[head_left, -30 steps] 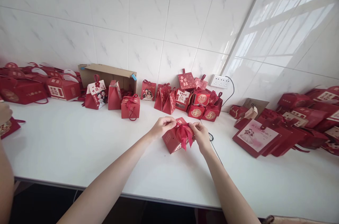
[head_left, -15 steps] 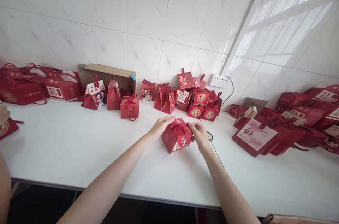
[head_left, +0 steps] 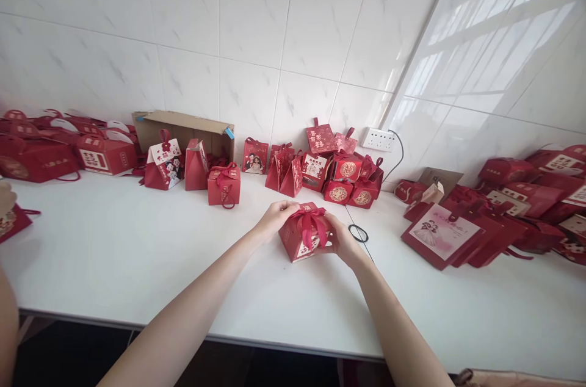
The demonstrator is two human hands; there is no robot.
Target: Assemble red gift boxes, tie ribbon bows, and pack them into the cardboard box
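A small red gift box (head_left: 293, 242) stands upright on the white table in front of me, with a dark red ribbon bow (head_left: 313, 225) tied on its top. My left hand (head_left: 276, 220) touches the box's upper left side, its fingers reaching to the bow's left loop. On the other side, my right hand (head_left: 342, 239) curls around the right side of the box, fingertips partly hidden behind it. Both hands grip the box between them. A black ring (head_left: 358, 233) lies on the table just right of my right hand.
Several finished red boxes (head_left: 224, 184) stand along the wall, before an open cardboard box (head_left: 183, 127). Red bags (head_left: 442, 234) and heaped boxes lie at right. A power strip (head_left: 378, 139) is against the wall. At the left edge another person's hand (head_left: 6, 196) shows.
My right hand has let go of the bow's right loop and moved down around the box's side. The bow looks more spread. The black ring is now more fully visible.
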